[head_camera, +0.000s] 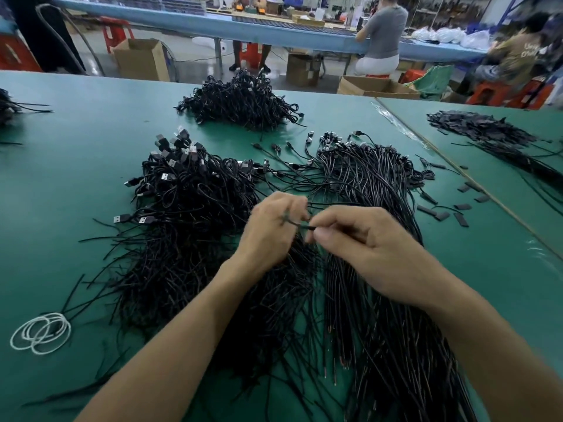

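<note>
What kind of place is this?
Probably a cable assembly workshop in a factory. Heaps of black USB cables cover the green table, the left hand and right hand pinch one thin cable, and another worker sits at a long blue bench behind.

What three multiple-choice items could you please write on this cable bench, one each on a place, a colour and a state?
1. Where do the white loops lie? A) near left of the table B) far right C) centre
2. The table is which colour? A) blue B) green C) grey
3. What are the left hand and right hand doing? A) lying flat B) pinching one cable C) waving
Key: 1A, they sit at the near left; 2B, its top is green; 3B, both hands' fingertips meet on the cable.
</note>
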`<state>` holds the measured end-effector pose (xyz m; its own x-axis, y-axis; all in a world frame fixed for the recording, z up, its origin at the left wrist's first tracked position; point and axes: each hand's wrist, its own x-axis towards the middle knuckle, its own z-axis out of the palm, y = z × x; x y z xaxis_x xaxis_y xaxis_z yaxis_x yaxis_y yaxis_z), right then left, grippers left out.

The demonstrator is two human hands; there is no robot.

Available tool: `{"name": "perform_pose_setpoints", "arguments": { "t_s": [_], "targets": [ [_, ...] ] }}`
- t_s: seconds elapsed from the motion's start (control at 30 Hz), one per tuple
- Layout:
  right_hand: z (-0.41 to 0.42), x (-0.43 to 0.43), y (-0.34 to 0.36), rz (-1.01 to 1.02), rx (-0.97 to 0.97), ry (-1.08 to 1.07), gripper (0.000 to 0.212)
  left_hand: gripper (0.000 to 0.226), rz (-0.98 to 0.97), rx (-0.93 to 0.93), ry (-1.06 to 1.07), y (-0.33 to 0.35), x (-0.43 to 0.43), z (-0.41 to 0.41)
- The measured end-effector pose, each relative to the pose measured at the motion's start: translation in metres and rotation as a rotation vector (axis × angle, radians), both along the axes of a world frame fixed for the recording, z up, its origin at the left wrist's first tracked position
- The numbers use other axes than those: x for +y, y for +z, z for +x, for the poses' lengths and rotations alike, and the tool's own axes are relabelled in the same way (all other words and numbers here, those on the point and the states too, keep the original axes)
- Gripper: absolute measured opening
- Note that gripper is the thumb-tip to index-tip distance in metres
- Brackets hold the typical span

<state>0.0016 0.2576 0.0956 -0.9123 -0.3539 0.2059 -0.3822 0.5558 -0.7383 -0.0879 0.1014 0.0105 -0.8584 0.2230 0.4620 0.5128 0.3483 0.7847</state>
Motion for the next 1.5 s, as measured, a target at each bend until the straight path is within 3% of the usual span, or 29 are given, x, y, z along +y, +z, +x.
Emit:
{"name": "perform_pose_setpoints", "arguments": {
  "t_s": [0.07,0.13,0.23,0.3,0.43,0.6,0.67,0.77,0.83,0.9,1.03,1.1,1.2,1.3,1.37,1.43,1.5],
  "targets": [
    [0.002,0.015,0.002,-0.075,0.101,-0.133,0.02,0.042,0.079,-0.045,0.164,0.002,-0.01,-0.005],
    [-0.003,0.035,0.0,-0.072,0.206,-0.375,0.028,0.044,0.115,-0.006,0.286,0.008,-0.02,-0.006],
    [-0.016,0.064,-0.012,0.114,0.263,-0.692,0.032,0.047,0.17,0.154,0.346,0.024,-0.027,0.002],
    [-0.021,0.077,-0.022,0.289,0.191,-0.768,0.032,0.047,0.139,0.244,0.284,0.036,-0.029,0.013],
    [-0.02,0.074,-0.034,0.611,-0.142,-0.621,0.028,0.045,-0.22,0.288,0.197,0.05,-0.027,0.033],
    [-0.008,0.026,-0.019,0.314,-0.015,-0.182,0.062,0.038,-0.484,0.263,0.15,0.051,-0.021,0.047],
    [-0.005,0.013,-0.018,0.212,0.023,-0.122,0.05,0.037,-0.493,0.261,0.098,0.05,-0.02,0.048],
    [-0.005,0.007,-0.015,0.036,0.16,-0.187,0.013,0.045,-0.473,0.25,0.041,0.048,-0.021,0.049],
    [-0.007,0.009,-0.013,-0.077,0.222,-0.271,0.015,0.051,-0.434,0.172,0.036,0.048,-0.026,0.047],
    [-0.01,0.015,-0.011,-0.247,0.26,-0.357,0.02,0.061,-0.335,-0.035,-0.007,0.049,-0.032,0.045],
    [-0.017,0.018,-0.012,-0.514,0.246,-0.539,0.026,0.059,-0.187,-0.351,-0.374,0.058,-0.04,0.048],
    [-0.019,0.015,-0.016,-0.452,0.185,-0.555,0.028,0.056,-0.05,-0.443,-0.606,0.063,-0.035,0.056],
    [-0.016,0.01,-0.027,-0.163,0.012,-0.38,0.026,0.053,0.226,-0.547,-0.774,0.068,-0.025,0.068],
    [-0.008,-0.001,-0.035,0.017,-0.198,-0.095,0.025,0.051,0.537,-0.607,-0.692,0.066,-0.021,0.066],
    [-0.003,-0.007,-0.038,0.07,-0.234,-0.028,0.023,0.048,0.644,-0.552,-0.558,0.058,-0.02,0.059],
    [0.001,-0.01,-0.036,0.1,-0.187,-0.039,0.022,0.046,0.611,-0.425,-0.37,0.049,-0.019,0.051],
    [0.005,-0.009,-0.029,0.103,-0.125,-0.055,0.021,0.041,0.431,-0.261,-0.165,0.042,-0.02,0.045]
  ]
}}
